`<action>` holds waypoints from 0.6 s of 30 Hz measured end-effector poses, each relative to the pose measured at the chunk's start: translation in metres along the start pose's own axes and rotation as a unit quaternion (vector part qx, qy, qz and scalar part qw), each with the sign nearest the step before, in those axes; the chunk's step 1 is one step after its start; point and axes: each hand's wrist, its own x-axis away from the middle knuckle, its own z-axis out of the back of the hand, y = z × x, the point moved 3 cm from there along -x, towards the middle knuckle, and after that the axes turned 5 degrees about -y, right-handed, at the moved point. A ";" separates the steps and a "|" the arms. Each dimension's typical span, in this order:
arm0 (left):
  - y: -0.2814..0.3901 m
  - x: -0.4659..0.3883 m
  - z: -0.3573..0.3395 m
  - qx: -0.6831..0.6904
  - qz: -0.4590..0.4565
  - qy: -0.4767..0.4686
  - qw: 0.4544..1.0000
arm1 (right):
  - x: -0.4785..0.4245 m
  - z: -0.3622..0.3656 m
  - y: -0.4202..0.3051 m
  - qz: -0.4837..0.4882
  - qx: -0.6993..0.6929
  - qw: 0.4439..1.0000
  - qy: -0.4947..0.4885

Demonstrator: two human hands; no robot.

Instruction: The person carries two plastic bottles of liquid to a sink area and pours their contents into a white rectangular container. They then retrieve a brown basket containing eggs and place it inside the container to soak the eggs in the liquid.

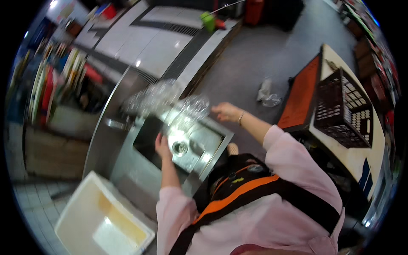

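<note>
A stainless steel sink (216,161) is set in a metal counter in front of me, with a round drain (180,148) in its basin. Crumpled clear plastic (194,106) lies across the sink's far side, and a larger clear plastic heap (153,97) spreads over the counter behind. My left hand (163,147) is over the left part of the sink, close to the plastic's lower edge; blur hides whether it grips any. Just right of the plastic, my right hand (227,111) hovers with fingers loosely bent and apart, nothing visible in it.
A white foam box (79,204) stands at lower left, near a faucet (115,123). To the right, a dark plastic crate (331,105) rests on a pale-topped table (347,162). Clear plastic litter (269,95) lies on the grey floor. Beyond runs a tiled step with drain grates (178,63).
</note>
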 end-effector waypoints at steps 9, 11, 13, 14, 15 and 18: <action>0.015 -0.032 -0.012 0.140 0.001 0.068 0.988 | 0.067 0.094 0.079 -0.069 -0.075 0.995 -0.001; 0.012 -0.040 -0.015 0.153 0.004 0.080 0.985 | 0.083 0.107 0.093 -0.061 -0.100 0.993 0.032; 0.011 -0.039 -0.024 0.153 0.030 0.077 0.985 | 0.099 0.116 0.104 -0.053 -0.129 0.988 0.065; 0.015 -0.039 -0.027 0.150 0.042 0.075 0.985 | 0.107 0.118 0.110 -0.046 -0.145 0.985 0.082; 0.015 -0.039 -0.027 0.159 0.059 0.083 0.982 | 0.114 0.119 0.114 -0.041 -0.157 0.982 0.099; 0.014 -0.040 -0.027 0.203 0.094 0.071 0.972 | 0.130 0.115 0.129 -0.028 -0.207 0.972 0.104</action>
